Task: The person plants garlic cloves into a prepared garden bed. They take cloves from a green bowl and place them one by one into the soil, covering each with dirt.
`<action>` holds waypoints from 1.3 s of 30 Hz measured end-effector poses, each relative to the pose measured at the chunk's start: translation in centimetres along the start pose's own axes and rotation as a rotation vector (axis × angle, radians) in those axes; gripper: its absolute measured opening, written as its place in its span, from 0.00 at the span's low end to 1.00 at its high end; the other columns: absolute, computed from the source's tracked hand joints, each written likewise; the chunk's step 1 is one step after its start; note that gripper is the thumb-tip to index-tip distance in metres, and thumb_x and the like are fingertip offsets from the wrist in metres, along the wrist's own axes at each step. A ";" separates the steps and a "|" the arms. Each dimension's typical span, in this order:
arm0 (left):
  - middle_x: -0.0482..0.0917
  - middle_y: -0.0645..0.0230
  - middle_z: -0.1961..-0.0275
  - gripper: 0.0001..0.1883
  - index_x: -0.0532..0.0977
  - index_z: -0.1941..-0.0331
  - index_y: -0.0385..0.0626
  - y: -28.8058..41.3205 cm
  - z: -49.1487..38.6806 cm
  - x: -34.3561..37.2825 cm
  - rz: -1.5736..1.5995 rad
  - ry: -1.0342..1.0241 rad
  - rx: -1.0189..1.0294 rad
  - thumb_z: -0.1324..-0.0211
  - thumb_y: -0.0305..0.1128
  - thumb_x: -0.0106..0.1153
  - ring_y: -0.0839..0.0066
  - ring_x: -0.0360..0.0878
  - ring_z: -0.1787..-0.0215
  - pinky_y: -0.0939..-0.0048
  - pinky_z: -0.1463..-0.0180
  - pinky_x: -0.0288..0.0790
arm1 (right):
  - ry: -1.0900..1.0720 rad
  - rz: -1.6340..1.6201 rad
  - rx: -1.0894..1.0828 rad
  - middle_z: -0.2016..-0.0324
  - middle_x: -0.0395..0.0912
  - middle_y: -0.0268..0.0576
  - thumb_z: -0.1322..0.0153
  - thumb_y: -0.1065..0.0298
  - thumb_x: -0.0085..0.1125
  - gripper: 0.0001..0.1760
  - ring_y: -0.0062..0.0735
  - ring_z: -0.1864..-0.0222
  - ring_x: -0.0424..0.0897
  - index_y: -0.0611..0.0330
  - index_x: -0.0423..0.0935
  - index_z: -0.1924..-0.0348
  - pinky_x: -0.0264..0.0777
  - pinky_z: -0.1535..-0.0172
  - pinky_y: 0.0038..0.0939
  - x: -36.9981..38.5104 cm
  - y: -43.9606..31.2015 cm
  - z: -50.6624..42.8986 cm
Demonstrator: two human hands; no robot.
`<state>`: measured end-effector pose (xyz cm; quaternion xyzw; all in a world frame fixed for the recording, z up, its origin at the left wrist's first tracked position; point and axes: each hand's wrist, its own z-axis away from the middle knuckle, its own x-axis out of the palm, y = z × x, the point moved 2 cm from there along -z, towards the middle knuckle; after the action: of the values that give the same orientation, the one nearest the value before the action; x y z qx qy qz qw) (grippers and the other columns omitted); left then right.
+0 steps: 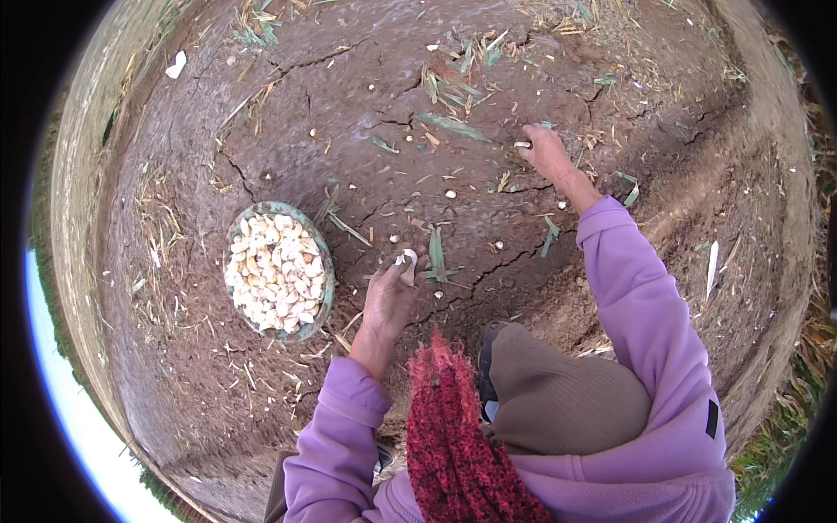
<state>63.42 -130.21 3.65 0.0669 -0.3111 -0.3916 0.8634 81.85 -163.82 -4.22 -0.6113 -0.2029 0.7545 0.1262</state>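
Note:
My right hand (546,154) reaches out over the soil at the upper right, its fingers closed on a garlic clove (522,144). Nearer my body, my left hand (391,297) holds some whitish garlic cloves (409,265); how many is hidden by the fingers. To its left, a round greenish bowl (329,286) full of peeled-looking, pale garlic cloves (278,268) rests on the ground. Single cloves stick up from the soil in spaced places, such as one garlic clove (450,194) between my hands and another clove (562,205) below my right wrist.
Cracked brown soil (294,104) carries scattered dry straw and green leaf pieces (454,127). My bent knee (562,392) and a red knitted scarf (448,431) hang over the near ground. A white scrap (175,65) lies at the upper left. Green plants (778,431) edge the lower right.

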 end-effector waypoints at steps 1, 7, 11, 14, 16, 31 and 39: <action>0.81 0.61 0.48 0.21 0.70 0.41 0.40 0.0 0.0 0.0 0.025 0.004 0.000 0.38 0.28 0.58 0.71 0.78 0.46 0.68 0.46 0.72 | -0.030 0.041 -0.008 0.55 0.78 0.62 0.37 0.70 0.66 0.22 0.55 0.50 0.77 0.67 0.76 0.51 0.71 0.46 0.44 0.2 -0.1 -0.1; 0.81 0.62 0.49 0.19 0.70 0.43 0.37 0.5 -0.3 0.5 0.052 0.015 0.033 0.38 0.24 0.56 0.67 0.78 0.46 0.61 0.39 0.72 | 0.038 -0.094 -0.051 0.60 0.76 0.59 0.37 0.71 0.64 0.15 0.60 0.54 0.76 0.68 0.75 0.59 0.71 0.48 0.47 0.8 1.6 -0.1; 0.79 0.60 0.47 0.17 0.70 0.44 0.36 0.4 -0.9 0.9 0.098 0.042 0.046 0.37 0.22 0.55 0.66 0.78 0.44 0.64 0.38 0.74 | 0.000 -0.031 -0.070 0.61 0.75 0.59 0.38 0.74 0.61 0.12 0.61 0.54 0.76 0.67 0.74 0.62 0.71 0.49 0.48 0.4 -0.1 -0.2; 0.79 0.61 0.46 0.19 0.70 0.43 0.34 0.4 -1.1 1.9 0.099 0.007 0.071 0.39 0.21 0.56 0.66 0.78 0.45 0.61 0.37 0.73 | 0.029 0.135 -0.128 0.62 0.74 0.58 0.37 0.77 0.57 0.08 0.60 0.55 0.76 0.66 0.73 0.64 0.73 0.51 0.49 0.6 -1.1 -0.2; 0.79 0.61 0.46 0.18 0.70 0.44 0.34 0.4 -1.4 2.3 0.104 -0.013 0.069 0.38 0.21 0.56 0.67 0.78 0.46 0.62 0.38 0.73 | -0.018 0.242 -0.115 0.63 0.73 0.58 0.36 0.78 0.54 0.06 0.59 0.55 0.77 0.66 0.72 0.65 0.73 0.53 0.49 1.0 -1.9 -0.2; 0.81 0.65 0.53 0.12 0.74 0.52 0.37 -3.5 -1.5 7.1 -0.062 0.003 -0.060 0.38 0.25 0.60 0.73 0.80 0.51 0.64 0.43 0.77 | -0.482 -1.065 0.290 0.66 0.83 0.34 0.32 0.62 0.68 0.15 0.18 0.65 0.77 0.61 0.82 0.56 0.71 0.60 0.24 -0.9 -12.2 11.9; 0.81 0.64 0.55 0.14 0.73 0.50 0.38 -6.1 -1.6 9.4 -0.286 -0.129 -0.017 0.38 0.26 0.59 0.71 0.82 0.55 0.68 0.47 0.77 | -0.213 -0.765 0.465 0.64 0.83 0.46 0.34 0.70 0.64 0.15 0.32 0.66 0.81 0.68 0.79 0.57 0.77 0.62 0.31 -4.7 -1.1 12.3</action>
<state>65.15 -141.31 4.75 0.0779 -0.3498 -0.5167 0.7776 70.82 -166.79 2.44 -0.3668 -0.2513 0.7377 0.5080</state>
